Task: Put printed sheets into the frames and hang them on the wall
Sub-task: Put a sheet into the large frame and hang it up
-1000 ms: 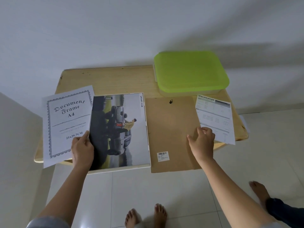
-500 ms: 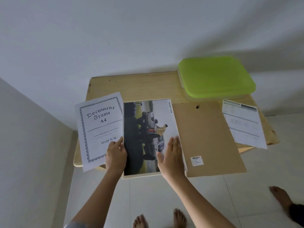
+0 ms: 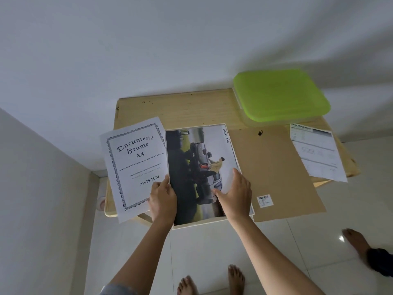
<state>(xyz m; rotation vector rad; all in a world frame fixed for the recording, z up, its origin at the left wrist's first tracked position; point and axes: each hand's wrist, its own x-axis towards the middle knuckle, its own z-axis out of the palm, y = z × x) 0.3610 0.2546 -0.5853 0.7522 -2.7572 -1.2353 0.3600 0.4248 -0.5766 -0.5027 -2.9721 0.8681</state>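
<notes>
Three sheets, one frame and one backing board are laid out on a small wooden table.

The "Document Frame A4" insert sheet is pinched at its lower right edge by the left hand. The car print lies in the pale frame and is pressed flat by the right hand, fingers spread. The brown backing board lies just beside it; a specification sheet and one green-lidded box are seen further right.

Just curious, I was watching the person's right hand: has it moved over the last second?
Yes. The right hand left the brown cardboard backing board and moved left; it now lies flat on the printed car photo sheet.
</notes>
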